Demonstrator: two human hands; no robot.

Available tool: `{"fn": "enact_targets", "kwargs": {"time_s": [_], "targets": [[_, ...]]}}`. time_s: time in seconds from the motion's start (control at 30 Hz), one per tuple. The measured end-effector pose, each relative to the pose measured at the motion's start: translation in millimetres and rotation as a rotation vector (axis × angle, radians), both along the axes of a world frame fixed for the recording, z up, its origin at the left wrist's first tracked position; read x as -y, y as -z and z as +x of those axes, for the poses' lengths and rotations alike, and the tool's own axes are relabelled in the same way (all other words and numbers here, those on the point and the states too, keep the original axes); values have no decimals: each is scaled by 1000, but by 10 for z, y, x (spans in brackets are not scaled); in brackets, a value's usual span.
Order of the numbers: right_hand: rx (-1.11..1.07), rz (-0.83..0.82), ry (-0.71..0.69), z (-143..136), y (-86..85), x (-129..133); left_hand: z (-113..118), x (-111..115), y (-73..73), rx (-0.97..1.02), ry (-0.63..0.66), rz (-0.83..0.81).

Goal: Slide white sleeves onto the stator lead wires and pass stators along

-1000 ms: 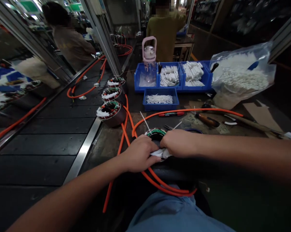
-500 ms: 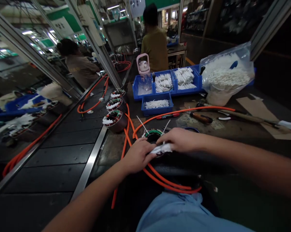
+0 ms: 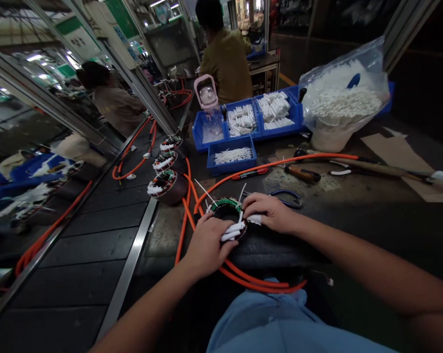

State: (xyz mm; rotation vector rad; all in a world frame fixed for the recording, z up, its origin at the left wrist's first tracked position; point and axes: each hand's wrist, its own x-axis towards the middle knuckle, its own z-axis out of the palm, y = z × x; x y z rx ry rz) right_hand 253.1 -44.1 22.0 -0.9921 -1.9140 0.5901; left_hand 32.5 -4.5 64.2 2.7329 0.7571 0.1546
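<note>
A motor stator point(image 3: 226, 202) with a green-lined winding ring lies on the bench between my hands, and thin white cable ties stick up from its far rim. My left hand point(image 3: 206, 242) is closed around its left and near side. Several white sleeves point(image 3: 233, 231) lie across the near rim, beside my left thumb and fingertips. At the right rim, my right hand point(image 3: 271, 212) has its fingers bent together, with a crumpled white sleeve point(image 3: 255, 219) showing under them. Its exact fingertip hold is partly hidden. Orange cables point(image 3: 250, 282) loop below the stator.
Three more stators point(image 3: 168, 187) stand along the conveyor point(image 3: 77, 264) on the left. Behind are blue bins point(image 3: 242, 120) of white sleeves, a small tray point(image 3: 231, 162) of cable ties and a bagged tub point(image 3: 333, 132). Pliers point(image 3: 289, 198) and a screwdriver point(image 3: 304, 174) lie right. Two people work beyond.
My right hand has drawn back rightward from the stator's middle, uncovering the opening and the white sleeves near my left hand. The camera view has shifted slightly.
</note>
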Motion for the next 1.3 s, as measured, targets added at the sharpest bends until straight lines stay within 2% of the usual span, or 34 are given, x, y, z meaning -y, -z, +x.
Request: {"fn": "enact_targets", "kwargs": {"time_s": [0.2, 0.5, 0.6, 0.73, 0.8, 0.9, 1.03, 1.13, 1.2, 1.3], "targets": [[45, -82, -196, 43, -68, -163, 10, 3, 116, 84, -61, -22], [118, -105, -297, 78, -186, -297, -6, -42, 43, 57, -19, -108], [282, -54, -214, 108, -321, -330, -3, -30, 89, 112, -66, -80], [712, 122, -81, 104, -535, -327, -10, -7, 155, 171, -71, -43], [868, 187, -69, 52, -608, -304, -17, -2, 175, 194, -65, -22], [961, 227, -94, -71, -653, -267, -22, -4, 198, 218, -59, -6], [941, 169, -207, -172, -655, -273, -18, -10, 221, 261, -48, 0], [836, 81, -297, -91, -616, -298, -16, -15, 227, 272, -41, 7], [677, 48, -279, 20, -534, -284, -20, -17, 225, 278, -38, 10], [435, 72, -135, 148, -321, -193, -30, -16, 227, 287, -34, 9]]}}
